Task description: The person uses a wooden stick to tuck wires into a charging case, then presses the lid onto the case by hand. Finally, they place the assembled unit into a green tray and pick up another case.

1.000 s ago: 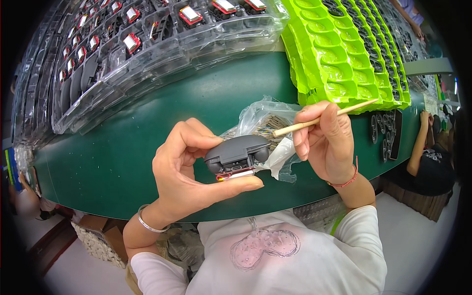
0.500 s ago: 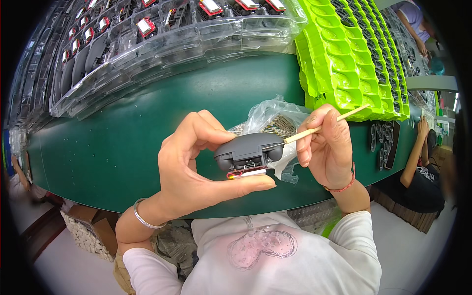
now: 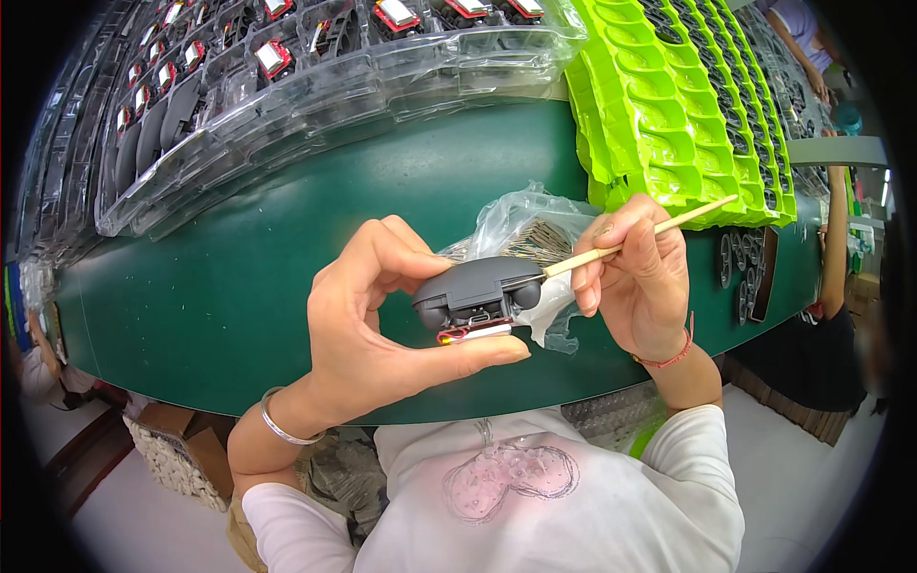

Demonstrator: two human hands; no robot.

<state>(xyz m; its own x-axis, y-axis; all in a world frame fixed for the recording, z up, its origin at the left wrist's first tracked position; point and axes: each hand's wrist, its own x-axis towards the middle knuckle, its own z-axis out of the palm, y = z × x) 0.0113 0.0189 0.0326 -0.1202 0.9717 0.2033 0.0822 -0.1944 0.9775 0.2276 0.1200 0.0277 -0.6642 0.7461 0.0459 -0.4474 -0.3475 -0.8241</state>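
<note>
Pinching a small dark-grey plastic casing [image 3: 478,286] between thumb and forefinger, the left hand [image 3: 382,325] holds it up above the green work surface [image 3: 239,286], just in front of the person's chest; the casing is rounded on top, w/ two dark round bulges on its near side and a flat red-and-silver part along its underside, resting on the thumb; the right hand [image 3: 635,286] is closed round a thin wooden stick [image 3: 640,237], gripped between fingers and thumb, its near tip touching the casing's right end, its far end pointing up and to the right; a red cord sits on the right wrist, a silver bangle [image 3: 277,425] on the left; just behind the hands lies a crumpled clear plastic bag [image 3: 525,224] holding many thin pieces, too small to tell apart; farther back, clear plastic trays [image 3: 315,95] w/ dark parts and red-and-white pieces run across the top left; a stack of bright green moulded trays [image 3: 678,105] stands at top right; another person's arm [image 3: 836,239] shows at the far right edge.
</note>
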